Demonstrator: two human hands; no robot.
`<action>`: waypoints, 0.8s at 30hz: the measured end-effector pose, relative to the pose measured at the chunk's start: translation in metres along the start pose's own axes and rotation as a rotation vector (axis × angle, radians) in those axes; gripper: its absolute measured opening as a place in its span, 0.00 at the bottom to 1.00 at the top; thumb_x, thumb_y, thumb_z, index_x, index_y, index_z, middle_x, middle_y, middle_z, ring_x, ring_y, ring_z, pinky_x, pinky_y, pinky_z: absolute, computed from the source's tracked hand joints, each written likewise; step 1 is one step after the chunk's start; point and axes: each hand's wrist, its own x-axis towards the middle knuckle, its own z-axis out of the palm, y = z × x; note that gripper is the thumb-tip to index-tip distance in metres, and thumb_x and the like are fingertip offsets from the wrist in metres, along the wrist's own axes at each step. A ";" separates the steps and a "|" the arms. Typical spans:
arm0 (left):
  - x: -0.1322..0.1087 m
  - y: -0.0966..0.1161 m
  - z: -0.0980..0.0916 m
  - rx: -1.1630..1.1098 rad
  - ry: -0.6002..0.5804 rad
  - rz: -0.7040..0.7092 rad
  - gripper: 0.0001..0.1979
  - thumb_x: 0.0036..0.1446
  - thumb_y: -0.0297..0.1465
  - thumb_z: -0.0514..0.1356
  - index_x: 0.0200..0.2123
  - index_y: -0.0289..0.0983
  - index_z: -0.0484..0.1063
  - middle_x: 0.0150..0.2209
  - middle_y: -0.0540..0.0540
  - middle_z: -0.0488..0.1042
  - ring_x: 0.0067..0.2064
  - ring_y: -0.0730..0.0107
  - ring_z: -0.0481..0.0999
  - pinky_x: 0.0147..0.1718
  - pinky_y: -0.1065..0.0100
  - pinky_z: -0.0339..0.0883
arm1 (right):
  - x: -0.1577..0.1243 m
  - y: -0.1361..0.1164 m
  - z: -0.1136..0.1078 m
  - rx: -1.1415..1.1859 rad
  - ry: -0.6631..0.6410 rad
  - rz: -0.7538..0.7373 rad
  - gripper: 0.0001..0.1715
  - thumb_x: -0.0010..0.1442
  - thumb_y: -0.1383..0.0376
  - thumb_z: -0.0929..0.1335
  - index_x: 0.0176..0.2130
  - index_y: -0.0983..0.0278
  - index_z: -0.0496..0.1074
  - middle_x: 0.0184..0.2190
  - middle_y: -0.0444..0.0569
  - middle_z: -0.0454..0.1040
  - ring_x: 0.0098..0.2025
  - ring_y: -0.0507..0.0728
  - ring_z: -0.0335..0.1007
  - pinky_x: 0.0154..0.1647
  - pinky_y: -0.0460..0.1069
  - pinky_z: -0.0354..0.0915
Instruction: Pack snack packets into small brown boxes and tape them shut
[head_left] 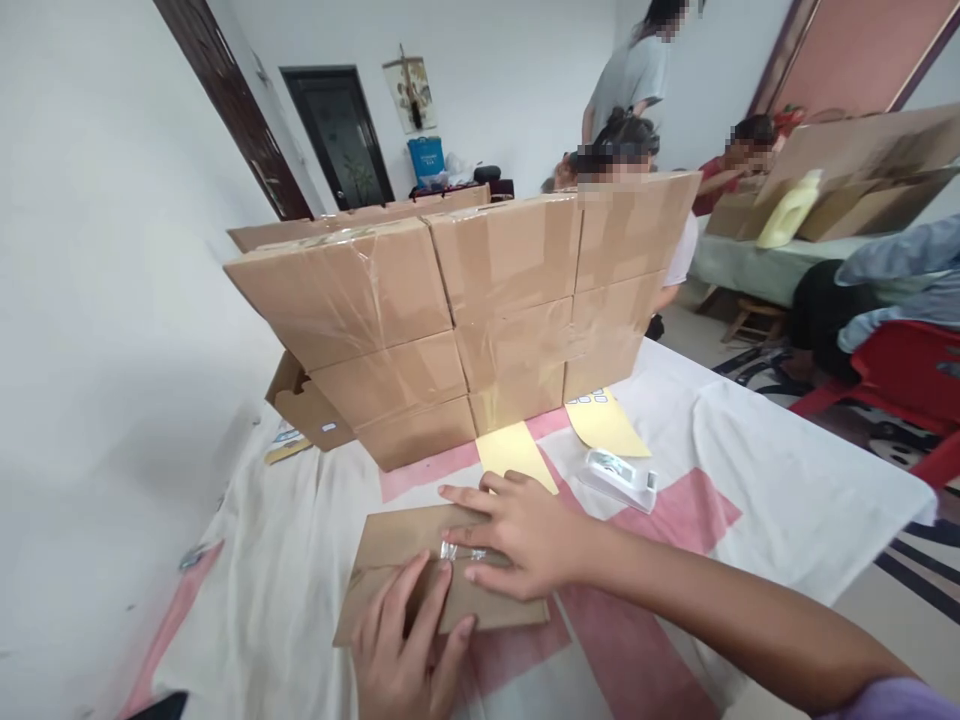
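Note:
A small flat cardboard box (382, 540) lies on the cloth in front of me, with a short strip of clear tape (465, 551) across the seam on its top. My left hand (409, 630) rests on the near left part of the box, its fingers spread and the fingertips by the seam. Reaching in from the right, my right hand (514, 540) lies over the tape with fingers apart, pressing on the box top. A white tape dispenser (619, 478) sits on the cloth beyond my right forearm.
A wall of stacked, taped cardboard boxes (517, 270) stands just beyond. Yellow paper sheets (517, 450) lie at its foot, and an open carton (311, 405) is at its left. Several people sit or stand behind. A red chair (900, 385) is at right.

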 end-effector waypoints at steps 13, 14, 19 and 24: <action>0.001 -0.006 0.008 0.133 0.206 0.129 0.20 0.60 0.38 0.64 0.54 0.37 0.78 0.42 0.43 0.84 0.42 0.61 0.79 0.41 0.62 0.61 | -0.005 0.000 0.003 -0.119 0.072 -0.227 0.29 0.72 0.47 0.60 0.61 0.57 0.74 0.73 0.47 0.57 0.56 0.63 0.62 0.52 0.58 0.64; 0.001 -0.007 0.010 0.128 0.218 0.133 0.21 0.60 0.38 0.64 0.55 0.38 0.77 0.42 0.44 0.84 0.41 0.62 0.79 0.40 0.62 0.61 | -0.004 0.002 0.003 -0.106 0.062 -0.235 0.29 0.72 0.47 0.61 0.61 0.56 0.74 0.74 0.47 0.56 0.56 0.63 0.63 0.52 0.57 0.65; 0.004 -0.009 0.012 0.070 0.210 0.042 0.23 0.59 0.36 0.66 0.59 0.45 0.74 0.40 0.49 0.85 0.39 0.64 0.80 0.38 0.64 0.61 | 0.003 0.011 0.006 -0.018 0.033 -0.184 0.25 0.72 0.47 0.62 0.58 0.51 0.78 0.72 0.46 0.59 0.54 0.60 0.66 0.50 0.54 0.67; 0.009 0.001 0.010 -0.042 0.221 0.015 0.11 0.59 0.30 0.66 0.46 0.43 0.79 0.36 0.50 0.85 0.38 0.66 0.81 0.39 0.65 0.62 | 0.008 0.016 0.011 -0.064 0.006 -0.131 0.26 0.72 0.47 0.58 0.57 0.48 0.78 0.69 0.43 0.64 0.50 0.60 0.71 0.44 0.56 0.67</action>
